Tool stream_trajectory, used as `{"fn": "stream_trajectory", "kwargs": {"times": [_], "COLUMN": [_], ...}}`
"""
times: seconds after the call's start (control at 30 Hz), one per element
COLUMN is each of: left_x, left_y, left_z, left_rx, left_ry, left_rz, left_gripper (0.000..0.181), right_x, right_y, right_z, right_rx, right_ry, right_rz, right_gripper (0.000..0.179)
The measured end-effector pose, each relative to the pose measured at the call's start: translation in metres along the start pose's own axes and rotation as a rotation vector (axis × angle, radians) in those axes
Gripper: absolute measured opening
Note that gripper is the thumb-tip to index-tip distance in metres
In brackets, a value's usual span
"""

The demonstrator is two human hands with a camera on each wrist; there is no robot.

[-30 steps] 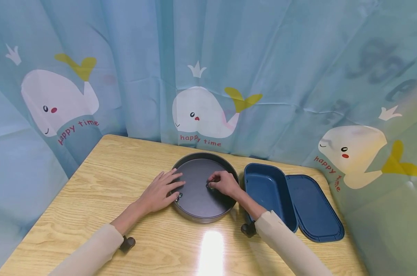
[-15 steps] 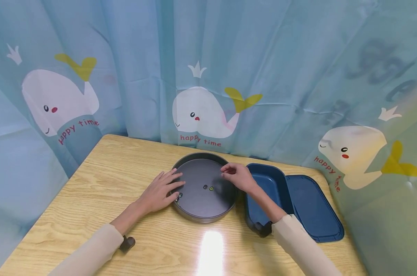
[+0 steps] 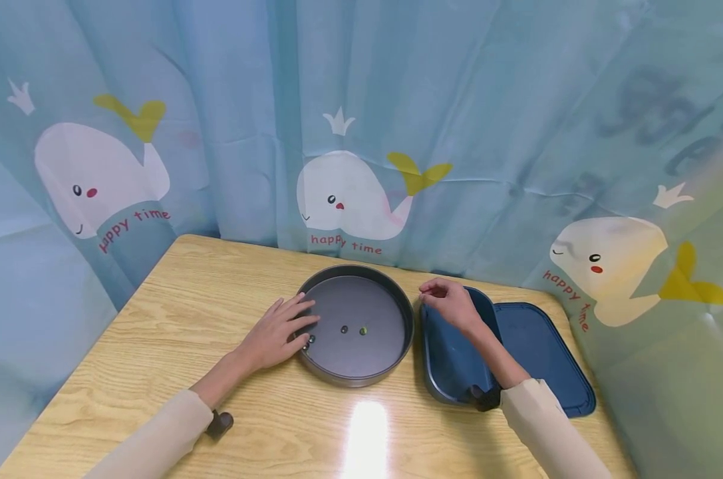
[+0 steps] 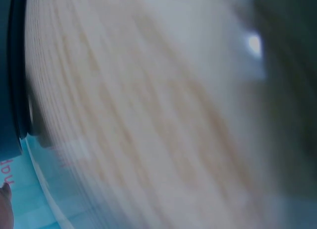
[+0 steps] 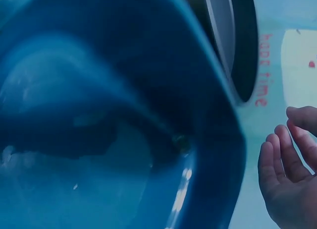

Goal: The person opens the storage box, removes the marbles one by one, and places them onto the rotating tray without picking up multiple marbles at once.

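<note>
My left hand (image 3: pixel 277 337), fingers spread, rests on the left rim of a round dark grey pan (image 3: pixel 376 362). Beside its fingers inside the pan lie a few small dark marbles (image 3: pixel 311 339). Another dark marble (image 3: pixel 344 329) and a greenish marble (image 3: pixel 363 331) lie near the pan's middle. My right hand (image 3: pixel 452 305) is above the far left corner of a deep blue box (image 3: pixel 441 359). In the right wrist view its thumb and index fingertip come together; whether a marble is between them is hidden. A marble (image 5: pixel 182 143) lies inside the box there.
A flat blue lid (image 3: pixel 537 352) lies right of the box, partly beneath the right forearm. Pan, box and lid stand on a wood-grain table (image 3: pixel 229 286). A blue curtain (image 3: pixel 241 133) with printed whales hangs behind the table.
My right hand has gone from inside the pan rightward to above the blue box. The two middle marbles came into sight and rolled slightly left. My left hand stays put.
</note>
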State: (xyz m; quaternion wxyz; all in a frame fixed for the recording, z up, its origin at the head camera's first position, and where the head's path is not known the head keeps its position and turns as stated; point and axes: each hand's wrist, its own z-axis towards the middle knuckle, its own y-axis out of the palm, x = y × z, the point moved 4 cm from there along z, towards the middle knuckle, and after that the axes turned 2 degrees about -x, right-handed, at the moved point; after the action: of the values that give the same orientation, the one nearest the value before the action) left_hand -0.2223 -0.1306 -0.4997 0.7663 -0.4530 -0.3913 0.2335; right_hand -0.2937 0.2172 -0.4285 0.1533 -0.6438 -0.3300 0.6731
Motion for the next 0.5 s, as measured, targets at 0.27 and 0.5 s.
{"fn": "stream_trajectory", "kwargs": {"times": [0.27,0.5], "left_x": [0.0,0.001], "left_y": [0.002,0.0], "left_z": [0.0,0.0], "left_rx": [-0.007,-0.01], "left_ry": [-0.004,-0.011], "left_rz": [0.001,0.005], "left_gripper": [0.039,0.038], "right_x": [0.034,0.051], "right_y": [-0.007,-0.004], "right_z": [0.003,0.006], "right_rx": [-0.001,-0.064], "right_ry": [0.077,0.137], "right_rz": [-0.014,0.04], "right_gripper": [0.019,0.02]}}
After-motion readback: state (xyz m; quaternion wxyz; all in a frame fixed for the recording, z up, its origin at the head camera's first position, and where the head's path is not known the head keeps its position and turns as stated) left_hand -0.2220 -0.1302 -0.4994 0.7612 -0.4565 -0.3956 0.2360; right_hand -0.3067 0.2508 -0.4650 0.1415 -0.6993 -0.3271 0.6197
